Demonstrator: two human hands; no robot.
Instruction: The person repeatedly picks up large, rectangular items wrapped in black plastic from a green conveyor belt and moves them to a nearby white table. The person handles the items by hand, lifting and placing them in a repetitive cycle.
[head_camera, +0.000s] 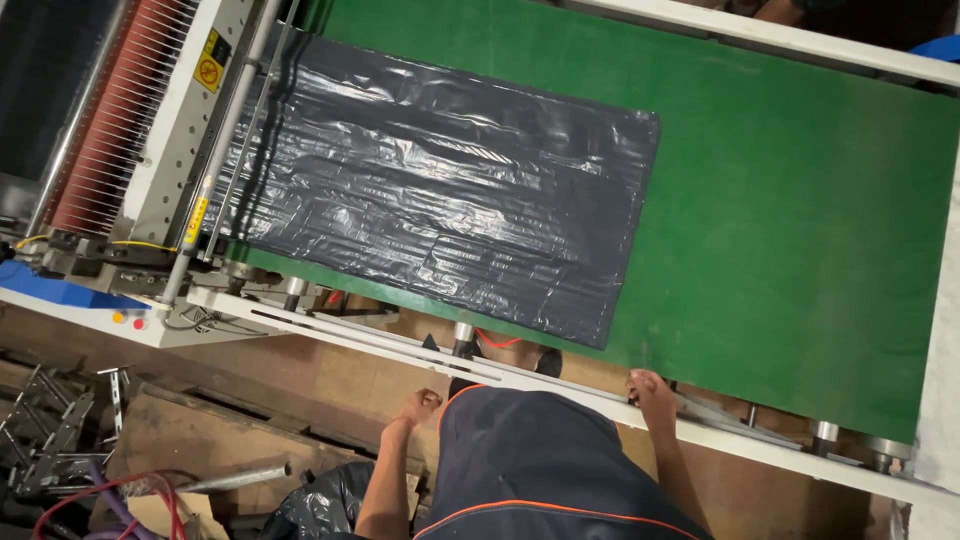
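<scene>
Black plastic sheet (430, 180) lay flat on the green conveyor belt (800, 230), its far end running under the machine's white cutter head w/ red roller (120, 110), its near corner just past the belt's edge by the white frame rail (400, 345). Right hand (650, 388) rested on that rail, fingers curled over its edge, holding nothing else; left hand (420, 405) hung just below the rail, loosely clenched, empty, clear of the sheet. Metal scrap & red cables (70, 470) lay on the floor below the rail.
</scene>
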